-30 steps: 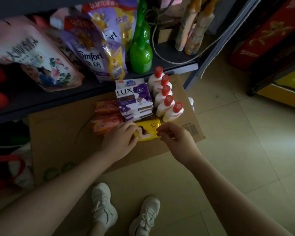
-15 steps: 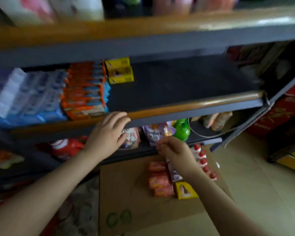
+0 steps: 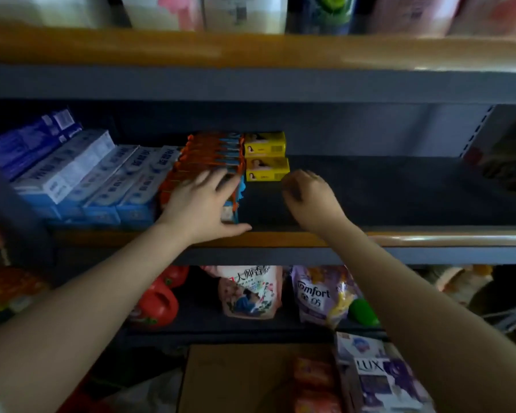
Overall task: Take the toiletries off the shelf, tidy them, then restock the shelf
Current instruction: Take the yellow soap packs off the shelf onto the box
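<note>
On the middle shelf (image 3: 399, 201), a row of orange boxes (image 3: 209, 153) stands beside two stacked yellow soap boxes (image 3: 265, 158). My left hand (image 3: 200, 201) lies flat on the front orange boxes, fingers spread and straight. My right hand (image 3: 307, 193) hovers over the bare dark shelf just right of the yellow boxes, fingers curled downward; nothing shows in it. Blue and white toothpaste boxes (image 3: 81, 174) fill the shelf's left part. On the floor cardboard (image 3: 236, 380) lie purple LUX soap boxes (image 3: 382, 380) and orange packs (image 3: 313, 380).
The shelf's orange front rail (image 3: 429, 238) runs across below my wrists. The lower shelf holds a red jug (image 3: 158, 305), a pink refill pouch (image 3: 251, 290), a purple Comfort pouch (image 3: 319, 293) and a green bottle (image 3: 362, 312). Bottles stand on the top shelf (image 3: 251, 52).
My view has lifted from the floor cardboard to the middle shelf. Both hands let go of the yellow soap box on the floor and rose onto the shelf.
</note>
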A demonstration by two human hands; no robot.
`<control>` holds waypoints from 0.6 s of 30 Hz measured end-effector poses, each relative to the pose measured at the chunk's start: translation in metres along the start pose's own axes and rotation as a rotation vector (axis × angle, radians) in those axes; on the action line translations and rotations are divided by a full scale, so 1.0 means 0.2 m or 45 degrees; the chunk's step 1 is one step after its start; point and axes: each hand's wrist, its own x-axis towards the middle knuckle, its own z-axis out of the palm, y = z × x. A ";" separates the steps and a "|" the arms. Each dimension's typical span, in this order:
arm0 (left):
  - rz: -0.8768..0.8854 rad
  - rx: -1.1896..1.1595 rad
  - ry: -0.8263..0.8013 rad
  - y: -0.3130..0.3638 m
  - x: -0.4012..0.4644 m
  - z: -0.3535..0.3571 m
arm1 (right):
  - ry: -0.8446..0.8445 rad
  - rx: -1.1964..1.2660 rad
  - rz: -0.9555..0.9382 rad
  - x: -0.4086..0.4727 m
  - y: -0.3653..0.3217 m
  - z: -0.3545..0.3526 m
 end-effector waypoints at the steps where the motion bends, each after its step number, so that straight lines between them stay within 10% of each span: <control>1: 0.016 0.019 0.040 0.00 0.00 0.03 | -0.077 -0.052 -0.011 0.07 0.02 0.03; 11: 0.042 0.083 0.440 0.01 0.00 0.16 | -0.592 -0.507 -0.067 0.50 0.16 0.25; 18: 0.039 0.127 0.512 0.01 -0.01 0.16 | -0.525 -0.568 -0.323 0.36 0.14 0.10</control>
